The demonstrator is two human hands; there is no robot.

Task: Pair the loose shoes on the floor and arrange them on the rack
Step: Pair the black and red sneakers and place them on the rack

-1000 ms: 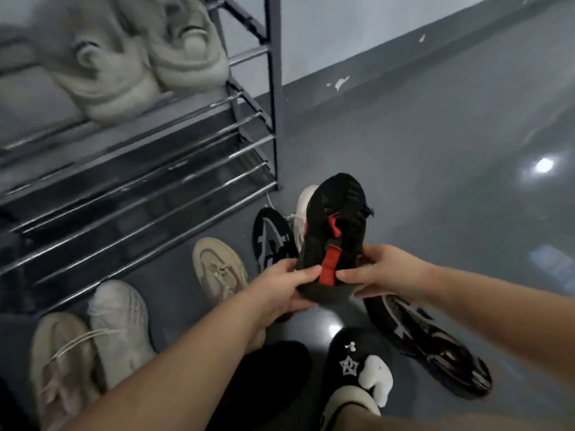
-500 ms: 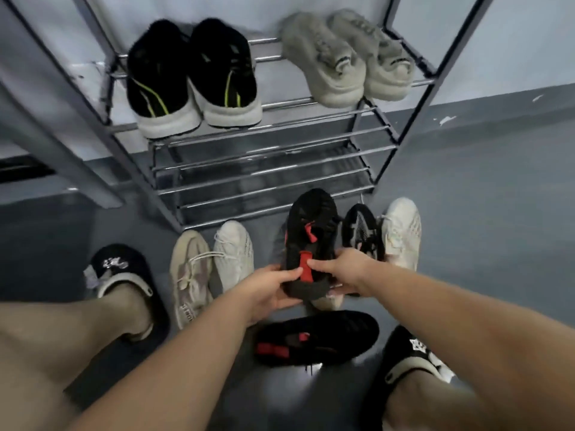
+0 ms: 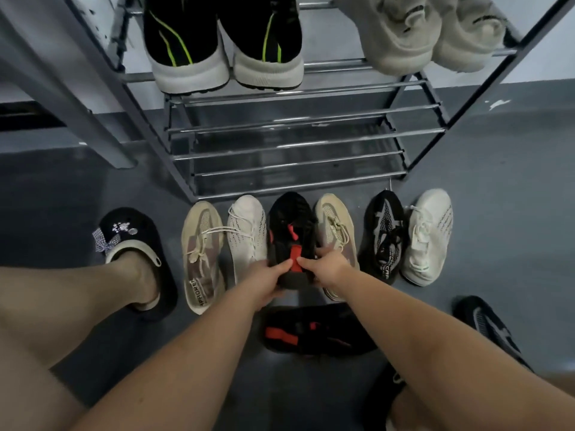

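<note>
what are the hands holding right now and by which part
Both hands hold one black knit shoe with red straps by its heel end: the left hand grips the left side, the right hand the right, thumbs meeting at the red heel tab.

Held shoe (image 3: pixel 291 231): black, red strap and tabs; landmark for the rest. Just left of it: white knit shoe (image 3: pixel 249 231) with dark speckle lines; further left, beige shoe (image 3: pixel 202 253) with brownish panels and black lettering. Just right: beige shoe (image 3: pixel 337 231); then black shoe (image 3: pixel 385 237) with white star pattern; then white shoe (image 3: pixel 429 234) with dark side print. Below it on grey floor (image 3: pixel 513 197): black shoe (image 3: pixel 314 332) with red patch. Above, on chrome rack (image 3: pixel 295 132): black pair (image 3: pixel 224 42), neon-green stripes, white soles; pale grey pair (image 3: pixel 429 29).
</note>
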